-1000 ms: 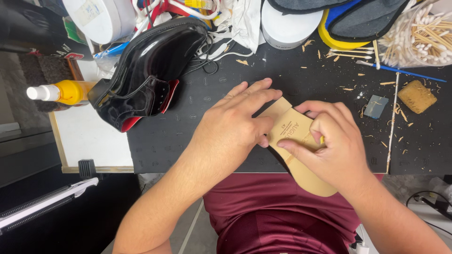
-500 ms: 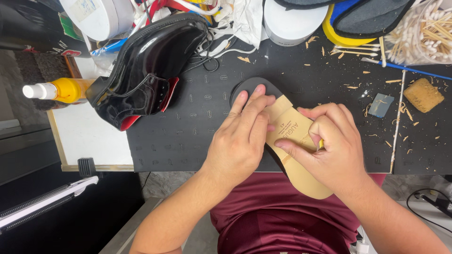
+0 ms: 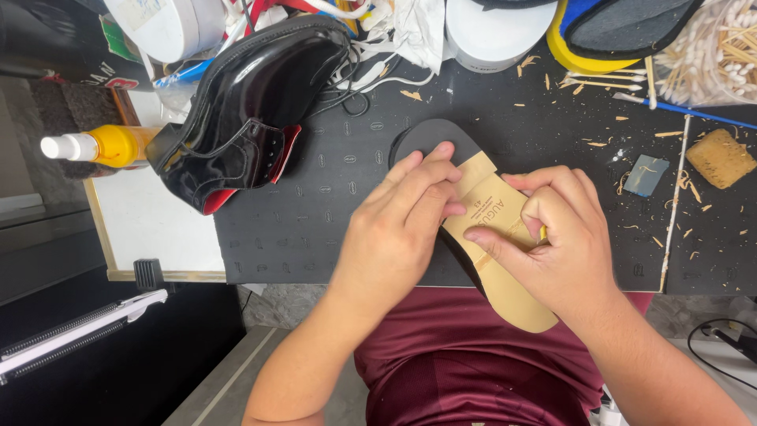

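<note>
Together left hand (image 3: 394, 237) and right hand (image 3: 564, 241) press tan printed insole (image 3: 505, 260).

Bare mat (image 3: 315, 229) left of hands is free; black shoe (image 3: 244, 118) & clutter block the far edge.
</note>
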